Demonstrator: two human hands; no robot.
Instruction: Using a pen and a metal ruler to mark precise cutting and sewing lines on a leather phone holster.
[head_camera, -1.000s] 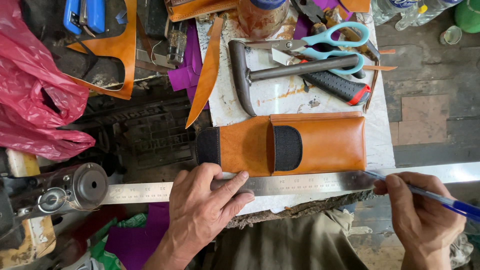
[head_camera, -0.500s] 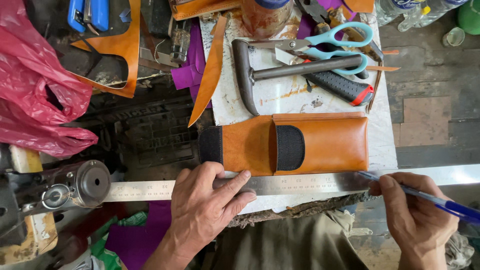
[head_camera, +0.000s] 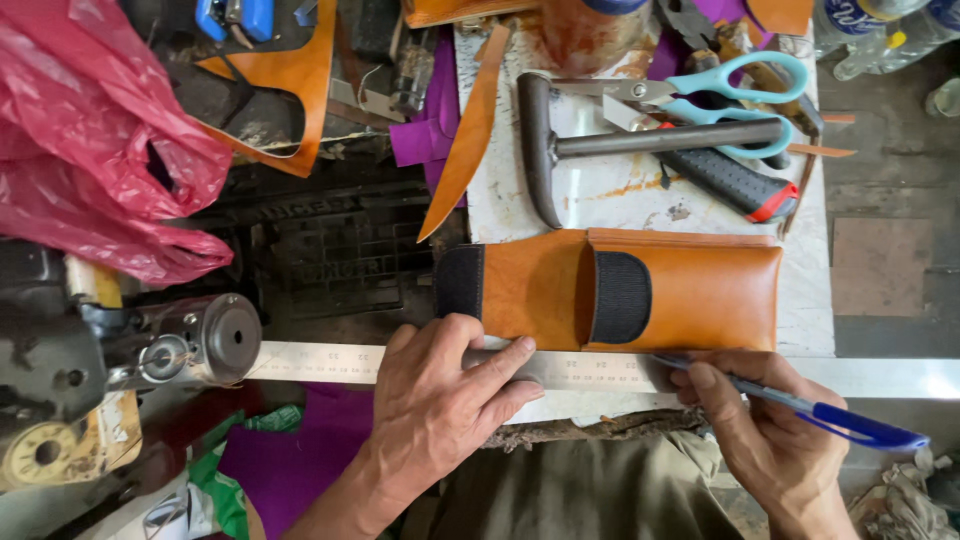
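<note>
Marking: a line is being drawn along the steel ruler (head_camera: 600, 368) at the lower edge of the tan leather pouch (head_camera: 620, 292).
Change: the blue pen (head_camera: 800, 410) tip has been brought in under the pouch's right half, where a second ago it sat past the corner.
Left hand (head_camera: 440, 410): pressed flat on the ruler, fingers spread, unmoved.
Right hand (head_camera: 775, 435): closed around the pen.
Pouch: lying flat on the bench (head_camera: 620, 195), below the hammer (head_camera: 600, 145) and scissors (head_camera: 700, 95).
Meaning: the stroke seems underway.
</note>
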